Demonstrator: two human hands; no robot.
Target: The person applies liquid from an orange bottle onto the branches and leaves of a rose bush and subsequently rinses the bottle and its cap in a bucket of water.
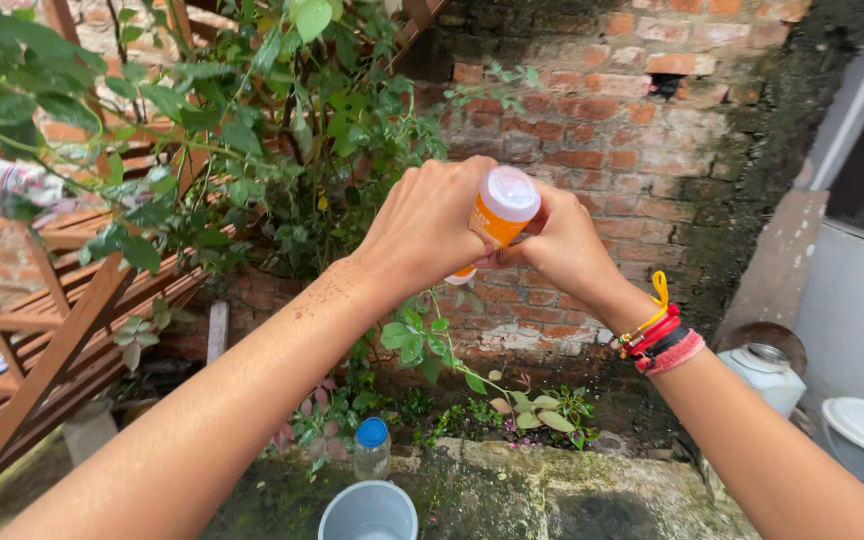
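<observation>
- Head camera, looking down and ahead: a small orange plastic bottle with a white cap is held up at chest height in front of a mossy red brick wall, between both hands.
- Its label is an orange band around the body; the print is too small to tell.
- Left hand is closed around the bottle's body from the left, fingers curled over it.
- Right hand is closed on the bottle from the right, fingertips pressed at its lower side; red, black and yellow thread bands circle that wrist.
- Below, on a damp mossy stone ledge, stand a clear plastic bottle with a blue cap and, just in front of it, a grey round bucket.
- Leafy green shrub and slatted wooden frame fill the left side.
</observation>
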